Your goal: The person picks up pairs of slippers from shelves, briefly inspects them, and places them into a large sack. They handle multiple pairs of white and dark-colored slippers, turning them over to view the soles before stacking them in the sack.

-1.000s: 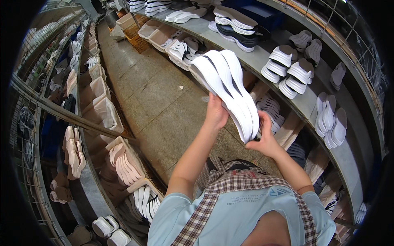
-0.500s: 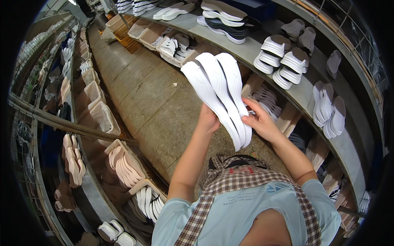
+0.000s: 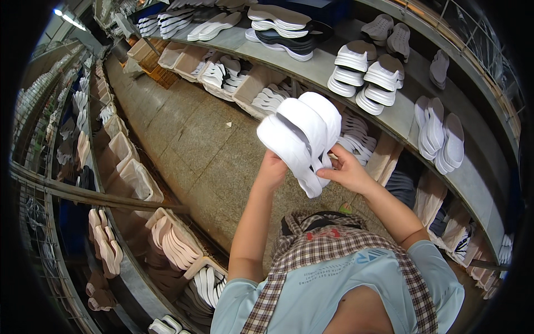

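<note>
Three white shoe soles [image 3: 303, 131] are held side by side in front of my body, over the aisle floor. My left hand [image 3: 273, 168] grips them from the left, its fingers mostly hidden behind the nearest sole. On the other side, my right hand [image 3: 346, 171] is closed on the lower right edge, with the thumb at the front. The soles are tilted so that their rounded ends face up and away from me, and their lower ends look foreshortened.
A curved metal shelf [image 3: 403, 125] on the right bears stacked white soles [image 3: 351, 67] and paired soles [image 3: 439, 133]. Bins of white soles [image 3: 270, 99] stand beneath it. To the left, another rack has a bin of pinkish soles [image 3: 175, 245]. A wooden bar [image 3: 100, 196] juts toward the aisle floor [image 3: 192, 139].
The soles have tipped in my hands, from showing their long sides to a foreshortened view. Both hands still hold them, and the surroundings have shifted slightly in view.
</note>
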